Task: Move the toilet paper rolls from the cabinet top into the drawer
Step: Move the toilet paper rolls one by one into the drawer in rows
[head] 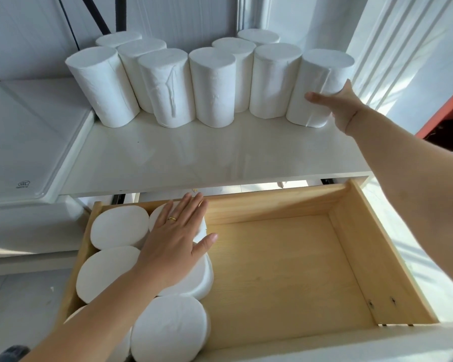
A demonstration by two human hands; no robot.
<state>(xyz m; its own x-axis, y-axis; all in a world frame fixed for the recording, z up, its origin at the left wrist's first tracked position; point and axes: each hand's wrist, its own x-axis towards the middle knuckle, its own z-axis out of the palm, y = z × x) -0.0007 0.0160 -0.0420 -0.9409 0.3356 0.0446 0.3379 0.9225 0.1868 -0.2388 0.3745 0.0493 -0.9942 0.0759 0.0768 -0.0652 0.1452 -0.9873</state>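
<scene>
Several white toilet paper rolls (212, 84) stand upright in two rows at the back of the white cabinet top (207, 158). My right hand (338, 105) wraps around the rightmost roll (317, 84), which stands on the cabinet top. Below, the wooden drawer (285, 270) is pulled out. Several rolls (115, 226) stand on end along its left side. My left hand (175, 239), with a gold ring, lies flat with fingers spread on top of a roll at the drawer's back.
The drawer's right two thirds show bare wood floor. A white appliance lid (24, 142) adjoins the cabinet on the left. An orange panel (447, 108) sits at the far right. White wall panels rise behind the rolls.
</scene>
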